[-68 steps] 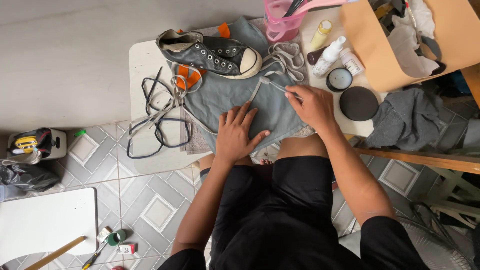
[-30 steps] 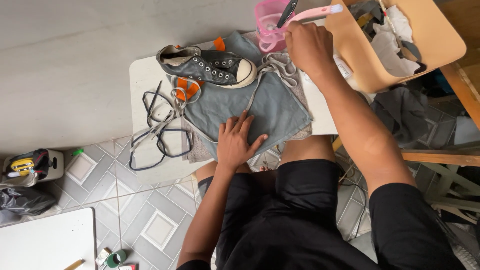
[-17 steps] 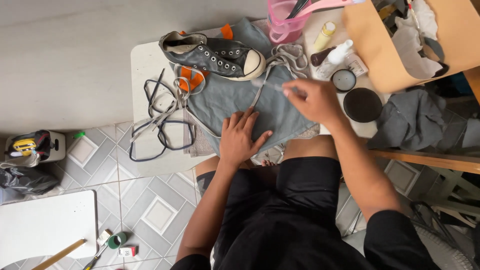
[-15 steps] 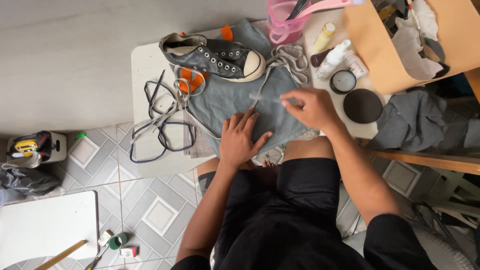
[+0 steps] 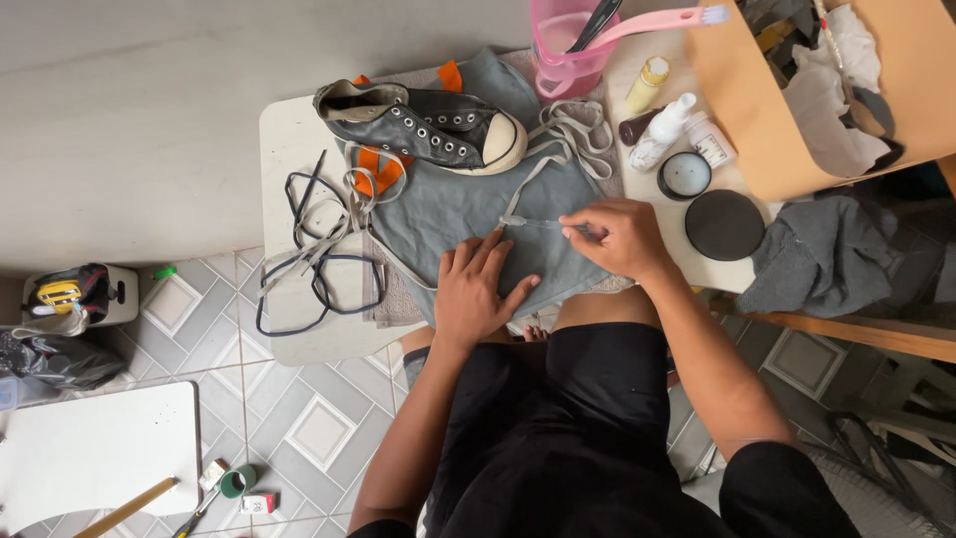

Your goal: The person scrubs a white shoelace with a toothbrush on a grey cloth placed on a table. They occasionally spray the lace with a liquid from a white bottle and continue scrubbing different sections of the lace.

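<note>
My left hand (image 5: 481, 289) lies flat, fingers spread, on a grey cloth (image 5: 468, 204) spread over a small white table (image 5: 289, 130). My right hand (image 5: 615, 237) pinches a small clear tool whose tip (image 5: 513, 220) touches a pale flat shoelace (image 5: 558, 134) on the cloth. A black high-top sneaker (image 5: 423, 123) without laces lies on its side at the cloth's far edge. Dark laces (image 5: 317, 267) sprawl in loops to the left.
To the right stand a pink jug (image 5: 568, 45) with a pink brush, small bottles (image 5: 662, 125), an open round tin (image 5: 685, 174), its black lid (image 5: 724, 224), a cardboard box (image 5: 787, 80) of rags and a grey rag (image 5: 817, 259). Tiled floor lies below.
My right hand reached up to the pink jug, then came back down to the cloth with a small tool. My left hand stayed flat on the cloth.
</note>
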